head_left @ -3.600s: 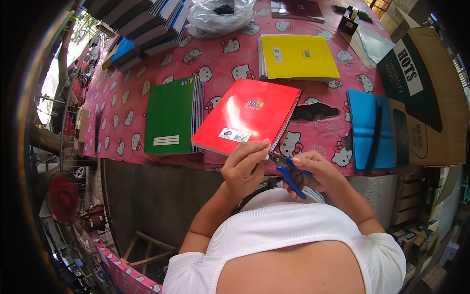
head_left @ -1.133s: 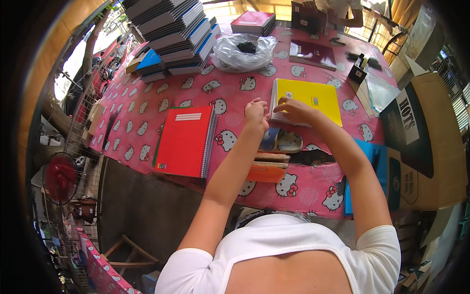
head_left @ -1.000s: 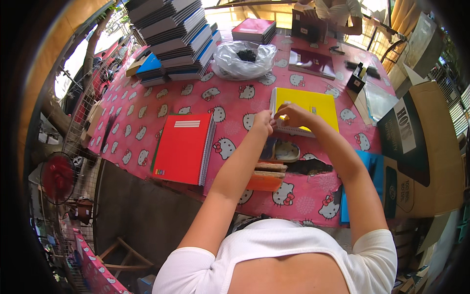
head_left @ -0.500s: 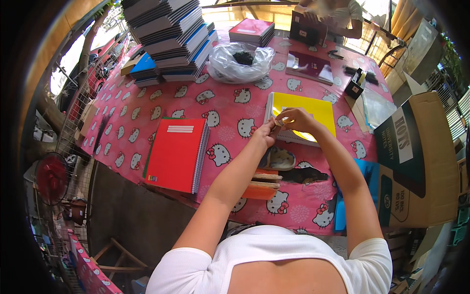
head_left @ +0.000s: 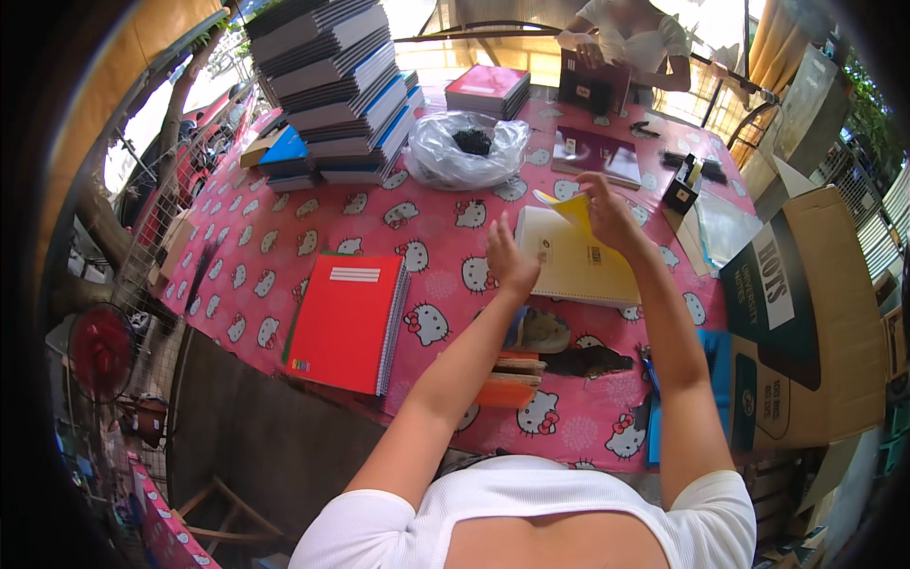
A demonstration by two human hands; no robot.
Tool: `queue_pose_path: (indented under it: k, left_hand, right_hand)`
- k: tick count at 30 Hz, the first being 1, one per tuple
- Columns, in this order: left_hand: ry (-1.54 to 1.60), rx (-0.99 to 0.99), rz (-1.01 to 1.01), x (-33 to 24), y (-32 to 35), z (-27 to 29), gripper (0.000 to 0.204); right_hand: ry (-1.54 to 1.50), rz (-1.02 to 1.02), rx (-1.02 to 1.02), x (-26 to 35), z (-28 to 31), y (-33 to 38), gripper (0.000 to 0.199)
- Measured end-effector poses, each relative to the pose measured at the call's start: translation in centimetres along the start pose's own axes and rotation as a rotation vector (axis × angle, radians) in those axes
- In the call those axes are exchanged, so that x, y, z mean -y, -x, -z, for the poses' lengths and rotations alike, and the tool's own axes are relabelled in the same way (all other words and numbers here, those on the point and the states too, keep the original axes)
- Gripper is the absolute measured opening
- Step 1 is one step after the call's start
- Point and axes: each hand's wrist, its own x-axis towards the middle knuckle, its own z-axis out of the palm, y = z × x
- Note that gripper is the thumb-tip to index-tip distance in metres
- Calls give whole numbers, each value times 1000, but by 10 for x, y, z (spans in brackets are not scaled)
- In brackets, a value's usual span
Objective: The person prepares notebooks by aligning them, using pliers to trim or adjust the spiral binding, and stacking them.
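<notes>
A spiral notebook with a yellow cover lies in front of me, its cover folded up to show a pale inside page with small printed marks. My right hand pinches the raised yellow cover at its upper edge. At the notebook's left edge, my left hand has its fingers stretched out, with nothing visible in them. Just below the notebook are a small patterned pouch-like thing, a bundle of orange cards or papers and a crumpled black item.
Red notebooks are stacked left. Tall notebook piles, a plastic bag with black contents and a maroon notebook stand farther back. A tape dispenser and cardboard box are right. Another person holds a dark notebook across the table.
My hands, together over the notebook's left edge before, have parted. The right has moved up and lifted the yellow cover; the left has opened beside the notebook.
</notes>
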Motion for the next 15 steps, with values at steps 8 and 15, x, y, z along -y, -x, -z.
queue_pose_path:
  k: [8, 15]
  left_hand:
    - [576, 253, -425, -16, -84, 42, 19]
    - [790, 635, 50, 31, -62, 36, 23]
  right_hand:
    - [220, 214, -637, 19, 73, 33, 81]
    - [-104, -341, -198, -121, -28, 106, 55]
